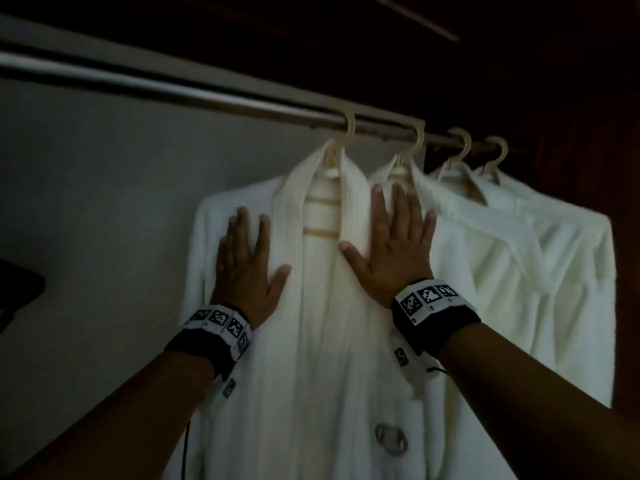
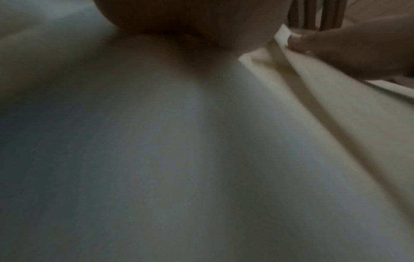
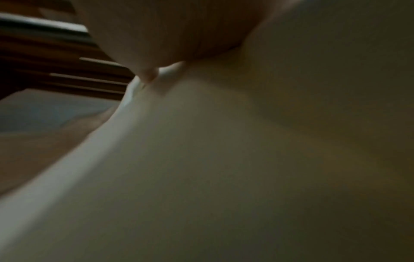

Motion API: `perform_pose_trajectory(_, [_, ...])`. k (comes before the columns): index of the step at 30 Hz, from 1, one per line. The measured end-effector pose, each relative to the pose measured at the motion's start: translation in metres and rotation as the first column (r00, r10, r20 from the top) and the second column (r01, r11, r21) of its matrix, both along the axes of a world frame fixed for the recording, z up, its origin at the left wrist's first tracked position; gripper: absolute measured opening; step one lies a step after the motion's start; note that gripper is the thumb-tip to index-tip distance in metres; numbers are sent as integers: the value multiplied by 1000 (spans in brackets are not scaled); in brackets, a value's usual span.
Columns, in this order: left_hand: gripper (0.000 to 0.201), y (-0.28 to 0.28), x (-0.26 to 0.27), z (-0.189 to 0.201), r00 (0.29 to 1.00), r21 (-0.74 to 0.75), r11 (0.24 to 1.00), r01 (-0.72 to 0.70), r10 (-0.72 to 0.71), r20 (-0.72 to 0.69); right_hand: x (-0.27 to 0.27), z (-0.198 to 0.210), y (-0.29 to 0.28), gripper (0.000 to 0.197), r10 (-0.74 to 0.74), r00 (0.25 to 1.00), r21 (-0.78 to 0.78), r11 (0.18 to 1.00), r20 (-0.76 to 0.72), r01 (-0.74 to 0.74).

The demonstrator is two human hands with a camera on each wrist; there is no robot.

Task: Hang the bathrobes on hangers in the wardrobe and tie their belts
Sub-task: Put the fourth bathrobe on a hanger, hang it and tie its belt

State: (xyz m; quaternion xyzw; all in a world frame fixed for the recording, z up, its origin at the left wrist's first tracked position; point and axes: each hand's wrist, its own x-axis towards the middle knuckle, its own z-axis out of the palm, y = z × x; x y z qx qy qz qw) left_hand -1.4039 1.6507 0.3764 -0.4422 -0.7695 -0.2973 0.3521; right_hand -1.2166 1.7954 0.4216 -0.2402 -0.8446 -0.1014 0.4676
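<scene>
A white bathrobe point(image 1: 322, 341) hangs on a cream hanger point(image 1: 341, 147) from the wardrobe rail point(image 1: 207, 93). My left hand point(image 1: 246, 265) lies flat on its left chest panel, fingers straight, thumb by the collar band. My right hand point(image 1: 391, 244) presses flat on the right panel, thumb on the other collar edge. Both wrist views show only blurred white robe cloth point(image 2: 179, 159) point(image 3: 246, 159) with a palm and thumb point(image 2: 313, 42) point(image 3: 150, 74) on it. A grey ring point(image 1: 391, 439) sits low on the robe front. No belt shows.
Three more white robes point(image 1: 519, 258) hang on cream hangers point(image 1: 417, 136) further right along the rail. A grey back wall point(image 1: 86, 220) lies to the left, dark wood point(image 1: 588, 81) above and to the right. A dark shape point(image 1: 17, 285) juts in at the left edge.
</scene>
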Motion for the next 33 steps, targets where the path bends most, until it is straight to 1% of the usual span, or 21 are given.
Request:
perform_pose_trajectory(3, [87,-8,8,-90,989,-39,997,60,-54,136,3,-70,-11,94,55,998,-98,994,40,-51])
perform_pose_trajectory(6, [88,-27,21,-195,926,12,999,42,-43,375,13,-168,-23,98,69,976,-227,974,207,-21])
perform_pose_trajectory(8, [94,-43,26,-255,792,69,997,19,-57,607,26,-231,-30,102,84,937,-297,955,338,22])
perform_pose_trajectory(10, [103,-51,19,-297,653,85,996,12,-73,754,39,-279,-36,104,114,901,-361,931,419,50])
perform_pose_trajectory(12, [109,-53,3,-321,608,86,996,38,-91,789,50,-311,-42,103,136,876,-423,903,463,83])
perform_pose_trajectory(13, [110,-50,-5,-326,574,99,994,44,-107,812,53,-322,-44,102,140,874,-448,889,465,95])
perform_pose_trajectory(16, [96,-35,-19,-314,365,132,991,14,-128,922,60,-337,-46,101,159,881,-502,859,446,99])
perform_pose_trajectory(17, [88,-29,-18,-309,341,104,994,24,-106,934,61,-338,-47,101,163,886,-516,851,434,96])
perform_pose_trajectory(18, [81,-23,-15,-304,367,47,998,44,-60,928,61,-338,-50,101,164,896,-534,841,413,92])
perform_pose_trajectory(20, [68,-19,4,-297,470,-54,997,56,22,882,62,-338,-57,104,171,915,-572,817,365,76])
perform_pose_trajectory(21, [61,-20,19,-295,490,-61,997,53,28,871,62,-340,-62,108,187,921,-601,797,342,62])
perform_pose_trajectory(23, [50,-27,54,-296,479,-42,997,68,4,878,63,-346,-72,117,243,915,-660,751,322,33])
perform_pose_trajectory(25, [43,-37,93,-290,475,9,994,109,-60,878,61,-359,-77,129,329,879,-735,677,346,36])
perform_pose_trajectory(26, [40,-42,110,-287,466,27,985,170,-104,878,58,-366,-80,134,377,846,-767,640,377,56])
perform_pose_trajectory(27, [36,-47,124,-283,425,37,962,269,-154,892,54,-372,-83,136,420,818,-782,621,392,56])
perform_pose_trajectory(28, [33,-52,134,-279,348,64,918,391,-212,913,50,-375,-86,131,443,813,-787,617,378,29])
perform_pose_trajectory(29, [30,-57,140,-277,259,115,853,508,-279,925,47,-378,-86,118,442,845,-813,582,301,-15])
perform_pose_trajectory(30, [28,-62,141,-276,222,152,809,568,-328,918,46,-378,-83,96,392,899,-855,516,194,-41])
perform_pose_trajectory(31, [27,-65,138,-278,253,170,814,555,-360,898,47,-377,-80,71,322,939,-877,477,122,-50])
perform_pose_trajectory(32, [24,-67,129,-283,326,175,865,470,-354,877,50,-375,-76,51,264,958,-887,462,114,-22])
perform_pose_trajectory(33, [21,-69,118,-290,403,163,925,344,-302,864,52,-375,-71,41,231,965,-893,449,125,8])
